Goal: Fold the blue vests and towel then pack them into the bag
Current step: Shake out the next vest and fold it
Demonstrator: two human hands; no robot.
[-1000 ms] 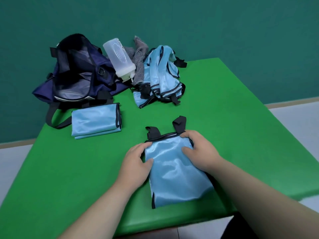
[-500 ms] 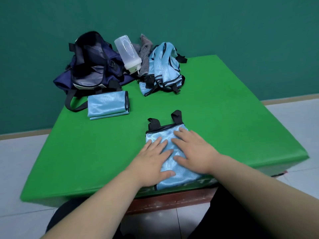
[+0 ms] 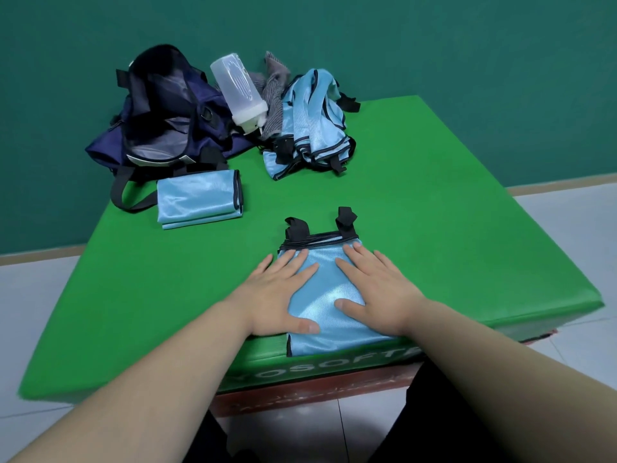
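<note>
Head view: folded light-blue satin vest with black straps (image 3: 325, 295) at near edge of green padded table (image 3: 434, 212). Left hand (image 3: 277, 295) and right hand (image 3: 377, 292) flat on it, fingers spread, gripping nothing. Open navy fabric bag (image 3: 160, 121) at far left; second folded light-blue vest (image 3: 198, 198) just before it.
</note>
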